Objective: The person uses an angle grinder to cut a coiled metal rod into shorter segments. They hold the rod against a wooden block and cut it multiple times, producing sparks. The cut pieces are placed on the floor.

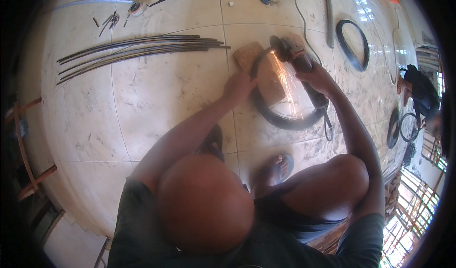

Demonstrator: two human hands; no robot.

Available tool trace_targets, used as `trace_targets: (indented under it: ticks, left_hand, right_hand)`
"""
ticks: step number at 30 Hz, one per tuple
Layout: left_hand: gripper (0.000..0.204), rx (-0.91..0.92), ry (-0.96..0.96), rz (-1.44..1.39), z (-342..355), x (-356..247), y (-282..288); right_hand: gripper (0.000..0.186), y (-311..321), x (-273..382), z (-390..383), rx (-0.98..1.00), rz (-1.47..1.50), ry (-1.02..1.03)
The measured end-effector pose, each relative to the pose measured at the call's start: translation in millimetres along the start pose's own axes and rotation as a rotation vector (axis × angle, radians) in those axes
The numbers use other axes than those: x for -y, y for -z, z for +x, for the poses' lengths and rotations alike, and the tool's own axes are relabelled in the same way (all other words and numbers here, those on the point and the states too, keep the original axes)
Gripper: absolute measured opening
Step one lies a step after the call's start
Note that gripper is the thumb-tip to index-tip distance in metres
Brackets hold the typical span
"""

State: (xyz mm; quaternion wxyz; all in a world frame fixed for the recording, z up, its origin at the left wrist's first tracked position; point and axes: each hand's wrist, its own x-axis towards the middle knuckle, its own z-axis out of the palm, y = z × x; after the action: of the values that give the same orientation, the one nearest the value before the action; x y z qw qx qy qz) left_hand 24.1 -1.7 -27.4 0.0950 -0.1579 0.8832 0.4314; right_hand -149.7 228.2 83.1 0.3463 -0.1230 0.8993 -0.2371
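Note:
My right hand (319, 79) is wrapped around the body of an angle grinder (295, 46). The grinder's disc meets the upper part of a dark metal ring (287, 123), and orange sparks stream down from there across the ring's inside. With its fingers closed on the ring's left side, my left hand (241, 86) holds it near the floor. One brown block (248, 56) lies just beyond that hand, and another brown block (272, 82) sits inside the ring. The exact contact between disc and ring is partly blurred.
Several dark metal rods (142, 47) lie on the tiled floor to the left. Beyond them are short rod pieces (110, 21) and a tape measure (136, 8) with its blade out. A cable (298, 4) trails from the grinder. Another black ring (353, 45) lies right; a person (422, 94) is at far right.

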Motion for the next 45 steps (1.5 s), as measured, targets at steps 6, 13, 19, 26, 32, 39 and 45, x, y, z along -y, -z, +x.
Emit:
trace_targets:
  ticks: [6,13,19,26,32,39,45]
  left_hand:
    - [0.054,-0.03,-0.03,0.021,-1.2,1.1,-0.7]
    - [0.055,-0.026,-0.021,-0.008,-1.4,-2.8,-1.2]
    - [0.054,-0.033,-0.004,0.033,-1.2,-2.2,-1.1]
    - [0.054,0.001,0.024,-0.001,-1.8,-4.2,1.6]
    - [0.054,-0.006,-0.006,0.002,-1.3,0.1,0.0]
    - [0.054,-0.088,-0.075,0.055,-0.9,1.2,-3.8]
    - [0.053,-0.028,-0.049,0.011,-0.3,1.2,-2.9]
  right_hand:
    - [0.061,0.8,14.2,-6.9,-0.016,-0.023,-0.02]
    - [0.06,-0.5,-5.4,1.8,-0.034,-0.017,0.0]
    - [0.064,1.3,10.2,-3.3,0.0,0.0,0.023]
    - [0.062,0.7,14.6,-11.7,-0.023,0.01,0.01]
    - [0.063,0.0,9.4,-3.0,-0.041,-0.065,0.007]
    - [0.061,0.5,7.2,-0.3,-0.025,-0.052,-0.009]
    - [0.06,-0.5,2.7,-6.2,-0.047,-0.009,0.037]
